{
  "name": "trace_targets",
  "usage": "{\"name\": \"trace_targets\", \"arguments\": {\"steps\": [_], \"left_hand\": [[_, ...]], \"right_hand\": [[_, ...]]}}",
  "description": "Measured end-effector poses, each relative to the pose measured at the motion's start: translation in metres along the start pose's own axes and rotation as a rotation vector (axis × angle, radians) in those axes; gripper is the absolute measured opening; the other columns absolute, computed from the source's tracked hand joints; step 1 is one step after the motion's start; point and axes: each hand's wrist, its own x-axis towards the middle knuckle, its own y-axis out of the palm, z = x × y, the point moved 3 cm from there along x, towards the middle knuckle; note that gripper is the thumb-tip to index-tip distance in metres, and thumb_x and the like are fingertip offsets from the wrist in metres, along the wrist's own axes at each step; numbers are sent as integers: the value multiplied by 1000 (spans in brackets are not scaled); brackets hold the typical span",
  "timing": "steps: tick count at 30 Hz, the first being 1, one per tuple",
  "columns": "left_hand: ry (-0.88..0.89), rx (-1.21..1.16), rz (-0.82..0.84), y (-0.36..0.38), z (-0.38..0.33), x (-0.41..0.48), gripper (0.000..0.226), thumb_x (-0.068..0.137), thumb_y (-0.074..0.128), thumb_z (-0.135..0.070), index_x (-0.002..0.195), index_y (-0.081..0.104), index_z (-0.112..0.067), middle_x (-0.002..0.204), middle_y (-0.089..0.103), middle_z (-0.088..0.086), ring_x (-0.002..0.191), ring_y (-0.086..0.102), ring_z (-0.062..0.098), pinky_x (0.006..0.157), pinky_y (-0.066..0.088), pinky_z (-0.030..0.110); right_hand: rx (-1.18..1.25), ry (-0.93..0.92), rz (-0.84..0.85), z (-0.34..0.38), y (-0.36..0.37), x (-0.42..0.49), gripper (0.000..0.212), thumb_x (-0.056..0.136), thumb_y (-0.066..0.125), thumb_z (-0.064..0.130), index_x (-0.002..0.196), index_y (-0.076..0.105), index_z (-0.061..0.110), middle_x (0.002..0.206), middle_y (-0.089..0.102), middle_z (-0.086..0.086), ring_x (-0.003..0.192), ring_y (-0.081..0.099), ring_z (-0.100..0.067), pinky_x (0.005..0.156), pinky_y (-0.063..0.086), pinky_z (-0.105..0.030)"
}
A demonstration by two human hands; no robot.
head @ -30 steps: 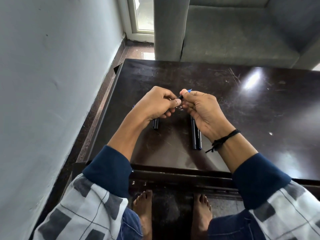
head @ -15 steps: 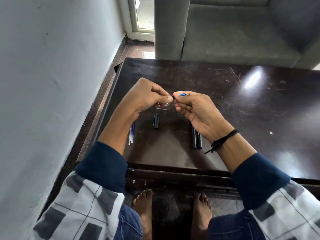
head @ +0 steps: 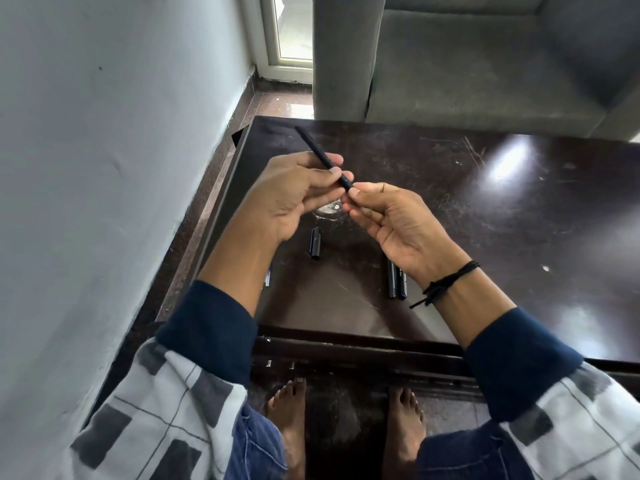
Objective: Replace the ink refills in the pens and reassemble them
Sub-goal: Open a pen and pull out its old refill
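My left hand (head: 294,192) grips a black pen barrel (head: 320,154) that slants up and to the left over the table. My right hand (head: 391,223) meets the barrel's near end, thumb and forefinger pinched at its tip; what they pinch is hidden. A black pen cap (head: 315,244) lies on the dark table (head: 485,209) below my hands. Two black pens (head: 396,280) lie side by side under my right wrist. Spare refills (head: 267,277) with blue ends peek out beside my left forearm.
A white wall stands close on the left. A grey sofa (head: 485,64) sits behind the table's far edge. My bare feet (head: 346,420) rest on the floor under the table's near edge.
The pen barrel now sticks out up-left from my left hand. The blue tip seen earlier between my fingers is gone from sight. Both hands stay together over the table.
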Motion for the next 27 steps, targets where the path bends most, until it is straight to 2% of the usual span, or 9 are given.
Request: {"name": "trace_targets", "arguments": {"steps": [7,9,11,16,20,22,27], "left_hand": [[52,39,-52,2,4,3,20,93,60,8,111,66,5,95,74,18,94,75,23,81,62,30],[51,37,-77,1,4,3,20,92,61,8,111,66,6,96,74,20,95,75,23,81,62,29],[43,39,-93,2,6,2,19,91,62,9,109,67,7,97,73,22,92,75,22,78,62,28],[1,-40,-138,5,12,3,11,87,66,11,96,69,6,97,73,24,84,76,23,76,62,27],[-21,-121,-187,4,14,4,9,86,68,11,89,71,4,90,74,20,80,76,25,71,62,25],[-16,-123,-191,4,14,4,9,86,68,11,89,71,3,88,75,19,81,76,24,70,61,24],[-31,-118,-187,5,15,3,10,85,69,11,92,71,4,100,74,25,86,76,26,71,61,24]], "right_hand": [[-121,-77,-14,-1,-2,3,19,92,73,12,104,72,-2,85,77,-13,72,74,-15,68,60,-19],[-145,-88,-23,-3,-2,4,8,94,71,9,95,72,1,81,76,-12,68,72,-14,65,58,-19],[-168,-115,-40,-3,-3,5,7,94,69,4,88,71,1,77,73,-12,65,68,-13,63,56,-18],[-227,-215,-79,0,-6,6,5,89,73,-3,88,70,2,75,72,-10,67,66,-14,69,54,-23],[-218,-229,-90,0,-6,5,18,90,77,15,99,72,1,85,74,-15,71,70,-16,72,57,-25],[-259,-240,-106,0,-5,5,18,93,75,20,94,72,2,82,74,-14,68,70,-15,67,57,-22],[-316,-305,-136,1,-5,4,7,92,74,5,87,70,1,73,72,-10,63,66,-12,64,54,-20]]}}
